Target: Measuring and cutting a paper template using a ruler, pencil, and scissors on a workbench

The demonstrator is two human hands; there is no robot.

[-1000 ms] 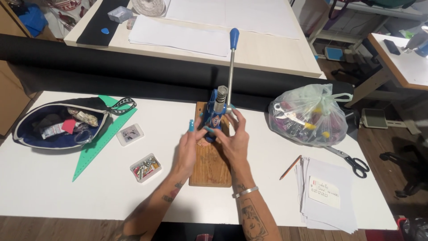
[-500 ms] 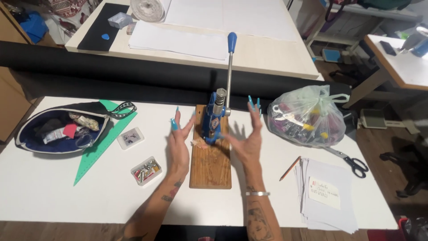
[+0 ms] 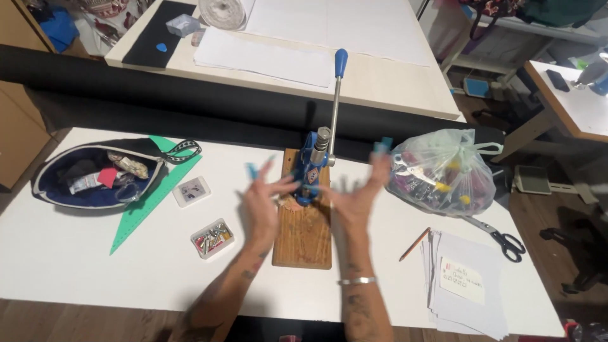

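Note:
A blue lever press (image 3: pixel 311 170) with a tall metal handle and blue knob (image 3: pixel 341 62) stands upright on a wooden base board (image 3: pixel 305 235) in the middle of the white table (image 3: pixel 76 272). My left hand (image 3: pixel 266 202) hovers just left of the press, fingers spread, holding nothing. My right hand (image 3: pixel 358 196) hovers just right of it, fingers spread too, slightly blurred. Both hands have long blue nails. A silver bangle sits on my right wrist.
Left: an open dark pouch (image 3: pixel 95 174) with small items, a green triangle ruler (image 3: pixel 152 196), two small clear boxes (image 3: pixel 212 237). Right: a clear plastic bag (image 3: pixel 443 171) of parts, scissors (image 3: pixel 500 237), a pencil (image 3: pixel 415 244), a paper stack (image 3: pixel 465 282). A black roll (image 3: pixel 158 95) lies behind.
My hands let go of the press, where they were gripping a second ago, and opened out to either side of it with fingers spread.

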